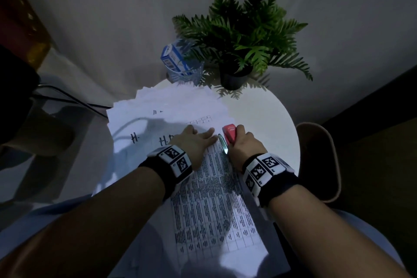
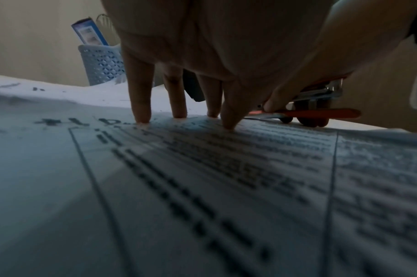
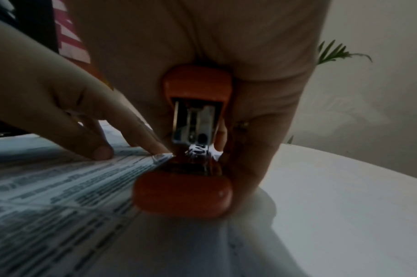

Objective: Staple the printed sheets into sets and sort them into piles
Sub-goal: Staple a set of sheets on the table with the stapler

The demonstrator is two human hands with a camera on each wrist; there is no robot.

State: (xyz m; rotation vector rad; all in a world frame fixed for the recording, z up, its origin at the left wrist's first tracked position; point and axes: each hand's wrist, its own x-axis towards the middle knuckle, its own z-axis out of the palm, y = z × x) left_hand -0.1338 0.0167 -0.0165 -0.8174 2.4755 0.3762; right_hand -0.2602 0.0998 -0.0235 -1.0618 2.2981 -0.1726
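A set of printed sheets (image 1: 212, 205) with dense table text lies on the round white table (image 1: 266, 119), reaching toward me. My left hand (image 1: 196, 140) presses straight fingers (image 2: 141, 105) flat on its top edge. My right hand (image 1: 243, 144) grips a small red stapler (image 1: 229, 134) at the sheets' top right corner. In the right wrist view the stapler (image 3: 191, 150) sits with its mouth over the paper corner (image 3: 162, 156). More white sheets (image 1: 158, 110) with handwritten marks lie spread beyond my left hand.
A potted fern (image 1: 239, 43) stands at the table's back edge. Beside it is a pale blue basket (image 1: 185, 73) holding a blue-and-white box (image 1: 173, 57). A chair back (image 1: 322, 160) sits to the right, and dark cables (image 1: 67, 97) run at the left.
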